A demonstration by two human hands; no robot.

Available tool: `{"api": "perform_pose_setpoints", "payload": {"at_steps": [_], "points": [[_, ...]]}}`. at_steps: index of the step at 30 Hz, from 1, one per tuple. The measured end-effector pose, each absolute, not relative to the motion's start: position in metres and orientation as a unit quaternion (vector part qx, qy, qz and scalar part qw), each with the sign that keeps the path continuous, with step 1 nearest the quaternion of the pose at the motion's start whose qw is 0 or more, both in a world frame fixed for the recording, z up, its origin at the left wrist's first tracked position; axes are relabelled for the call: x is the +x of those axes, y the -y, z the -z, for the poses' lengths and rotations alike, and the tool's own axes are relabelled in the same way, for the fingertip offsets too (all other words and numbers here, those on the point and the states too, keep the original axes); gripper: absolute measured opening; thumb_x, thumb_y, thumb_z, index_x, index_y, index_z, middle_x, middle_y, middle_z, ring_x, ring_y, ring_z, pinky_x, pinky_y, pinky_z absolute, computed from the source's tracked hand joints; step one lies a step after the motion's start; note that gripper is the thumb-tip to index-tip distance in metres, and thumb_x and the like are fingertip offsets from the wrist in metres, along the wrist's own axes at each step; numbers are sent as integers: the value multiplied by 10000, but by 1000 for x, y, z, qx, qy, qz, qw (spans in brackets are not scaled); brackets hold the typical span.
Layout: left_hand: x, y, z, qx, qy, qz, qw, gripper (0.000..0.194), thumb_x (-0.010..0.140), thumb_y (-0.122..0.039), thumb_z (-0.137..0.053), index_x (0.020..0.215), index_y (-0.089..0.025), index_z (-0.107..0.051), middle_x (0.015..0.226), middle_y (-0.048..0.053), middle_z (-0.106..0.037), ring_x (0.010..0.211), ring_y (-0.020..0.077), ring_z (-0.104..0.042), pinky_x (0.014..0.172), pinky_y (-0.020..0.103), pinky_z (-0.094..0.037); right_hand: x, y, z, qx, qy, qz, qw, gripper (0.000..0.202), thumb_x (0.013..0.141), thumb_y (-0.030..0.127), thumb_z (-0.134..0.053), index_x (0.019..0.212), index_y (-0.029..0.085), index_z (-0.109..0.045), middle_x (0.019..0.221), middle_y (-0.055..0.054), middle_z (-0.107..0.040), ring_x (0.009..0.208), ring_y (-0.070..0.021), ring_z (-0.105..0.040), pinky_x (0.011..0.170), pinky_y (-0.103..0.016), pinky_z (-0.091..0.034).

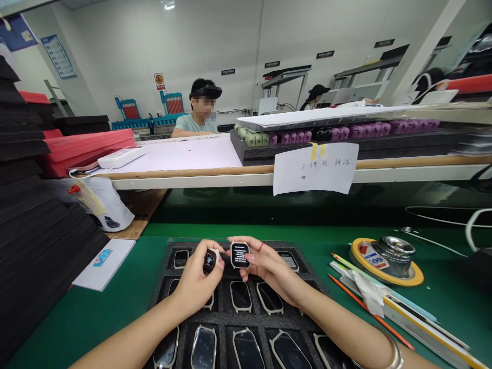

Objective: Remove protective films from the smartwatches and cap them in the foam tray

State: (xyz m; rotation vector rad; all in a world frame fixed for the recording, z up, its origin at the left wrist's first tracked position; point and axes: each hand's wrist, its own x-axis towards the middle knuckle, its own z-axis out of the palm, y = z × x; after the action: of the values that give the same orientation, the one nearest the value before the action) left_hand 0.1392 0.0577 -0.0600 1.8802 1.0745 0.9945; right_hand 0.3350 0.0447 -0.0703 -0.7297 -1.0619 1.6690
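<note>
My left hand [194, 284] is closed around a smartwatch case [209, 261] without a strap, its dark screen lit with a small picture. Between the fingers and thumb of my right hand [271, 264] is a second pale-framed smartwatch [240, 251], whose black screen shows lines of white text. The two watches are side by side, a small gap apart. Both hands are above a black foam tray [222, 320]. In its compartments lie several more strapless smartwatches, among them one with a dark screen [241, 296] just below my hands.
A roll of yellow tape [357, 256] surrounds a glass jar [397, 259] at the right, near pens and a long white strip. Black foam stacks [34, 246] rise at the left. Ahead, a shelf edge [200, 180] bears purple and green items. Another person [196, 123] sits beyond.
</note>
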Motion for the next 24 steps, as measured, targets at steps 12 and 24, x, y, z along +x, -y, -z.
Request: {"api": "perform_pose_setpoints", "payload": {"at_steps": [12, 24], "points": [[143, -61, 69, 710, -420, -376, 422, 361, 781, -210, -661, 1102, -244, -500, 1017, 21, -646, 877, 184, -631, 776, 317, -502, 334, -49, 71, -326, 448, -659, 509, 399, 778, 370, -767, 1139, 210, -714, 964, -57, -720, 625, -119, -590, 653, -308, -512], [143, -61, 68, 681, -413, -389, 463, 441, 726, -200, -734, 1105, -251, -513, 965, 18, -710, 892, 206, -698, 820, 356, -548, 334, -49, 71, -327, 432, -664, 515, 390, 771, 398, -778, 1092, 186, -714, 909, -52, -713, 601, -116, -600, 619, -294, -520]]}}
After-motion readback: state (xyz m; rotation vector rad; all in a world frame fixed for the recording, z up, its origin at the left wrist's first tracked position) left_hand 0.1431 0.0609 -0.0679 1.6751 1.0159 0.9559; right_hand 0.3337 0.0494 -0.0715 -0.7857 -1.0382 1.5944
